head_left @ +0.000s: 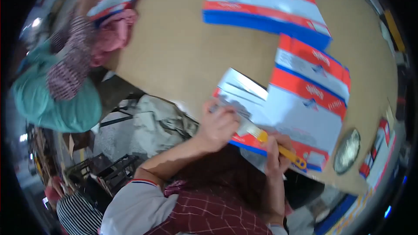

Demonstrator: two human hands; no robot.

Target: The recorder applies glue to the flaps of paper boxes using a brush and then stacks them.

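My right hand [278,152] is closed round the yellow handle of a flat brush [262,136], whose pale bristles point left toward my other hand. Beside the bristles, my left hand [220,124] has its fingers curled, with something grey at the fingertips that I cannot make out. Beneath both hands lies a flat white, red and blue carton [254,109] at the near table edge. Its upper part shows a white flap with a shiny dark-edged strip. Overlapping on the right are more flat cartons [300,104] of the same colours.
A stack of flat cartons [278,4] lies at the far side of the brown table [183,39]. An oval metal dish [347,151] sits at the right edge. At far left, a co-worker in green [56,91] handles cartons near pink cloth [115,35]. Pale fabric [159,124] hangs below the table.
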